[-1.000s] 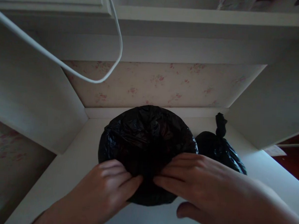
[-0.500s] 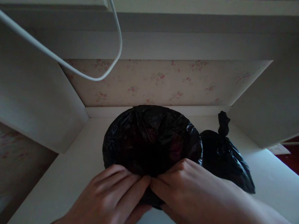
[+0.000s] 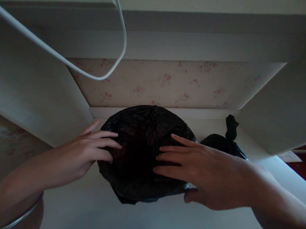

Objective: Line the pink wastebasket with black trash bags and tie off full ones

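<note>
A round bin lined with a black plastic bag (image 3: 139,191) stands on the white surface, its dark mouth facing up. At its left rim is my left hand (image 3: 88,148), fingers apart and reaching over the edge. My right hand (image 3: 193,163) lies across the right rim with its fingers spread over the opening and its thumb outside. Neither hand grips the liner. A tied black garbage bag (image 3: 217,141) sits to the right of the bin, partly covered by my right forearm. What the bin contains is too dark to make out.
A white cable (image 3: 69,63) hangs in a loop at upper left, nearer the camera. White panels enclose the space at left (image 3: 42,99) and right (image 3: 277,109). Behind the bin is floral wallpaper (image 3: 154,84). A reddish surface (image 3: 305,168) shows at far right.
My hands have let go of the liner at the near rim and moved apart to the left and right sides. The bin's mouth has shifted slightly left in view.
</note>
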Demonstrator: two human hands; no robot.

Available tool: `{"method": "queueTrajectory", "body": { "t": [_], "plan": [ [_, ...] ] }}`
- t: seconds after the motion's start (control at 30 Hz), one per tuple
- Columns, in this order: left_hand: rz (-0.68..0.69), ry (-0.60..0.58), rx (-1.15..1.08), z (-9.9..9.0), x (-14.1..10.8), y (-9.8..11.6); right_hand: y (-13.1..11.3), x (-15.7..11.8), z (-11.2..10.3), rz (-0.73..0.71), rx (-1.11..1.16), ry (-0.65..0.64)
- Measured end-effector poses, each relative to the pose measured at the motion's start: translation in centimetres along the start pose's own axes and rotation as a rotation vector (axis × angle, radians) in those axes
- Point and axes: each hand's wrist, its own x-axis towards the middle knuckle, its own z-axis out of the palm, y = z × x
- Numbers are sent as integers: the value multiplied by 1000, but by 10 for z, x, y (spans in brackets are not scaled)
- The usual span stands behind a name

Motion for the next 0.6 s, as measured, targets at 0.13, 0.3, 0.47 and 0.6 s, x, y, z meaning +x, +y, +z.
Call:
{"method": "queueTrajectory", "body": {
  "t": [0.13, 0.3, 0.47, 0.6],
  "plan": [
    [-102, 80, 147, 13, 2, -19, 4, 23, -1, 41, -74, -89],
    [-183, 176, 249, 20, 10, -30, 0, 39, -1, 91, -98, -244],
    [-290, 377, 199, 2, 18, 24, 0, 30, -14, -46, 100, -125],
    [-255, 506, 109, 11, 40, 103, 17, 39, -26, -78, 199, 13]
  ]
}}
